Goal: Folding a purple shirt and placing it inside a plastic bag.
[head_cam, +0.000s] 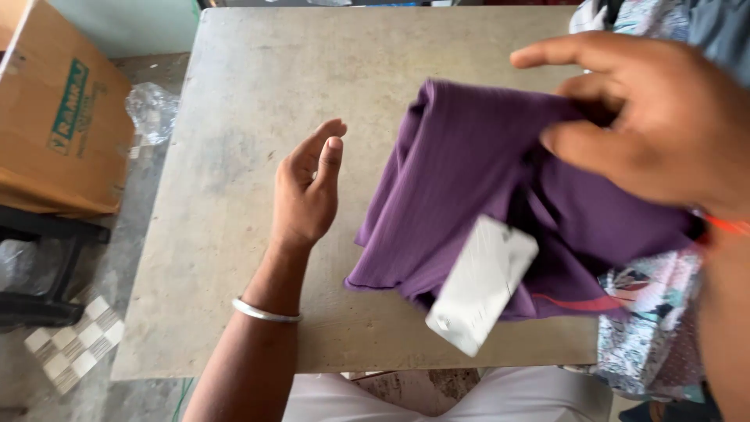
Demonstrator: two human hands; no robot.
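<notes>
My arms are bare; a thin silver bangle [266, 313] rings my left wrist, an orange thread [726, 225] my right, over white trousers [437, 402].

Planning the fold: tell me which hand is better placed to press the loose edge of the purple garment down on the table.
Left, probably. The left hand is open and free, hovering beside the purple garment, above the table. The right hand is already pinching the cloth up.

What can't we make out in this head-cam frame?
- Purple garment: its kind; bunched, right hand covers the top.
- White tag: blurred, print unreadable.
- Patterned fabrics: cut off by the right edge.
- Cardboard box: cropped at left, contents hidden.
- Left hand: open, touching nothing.
</notes>
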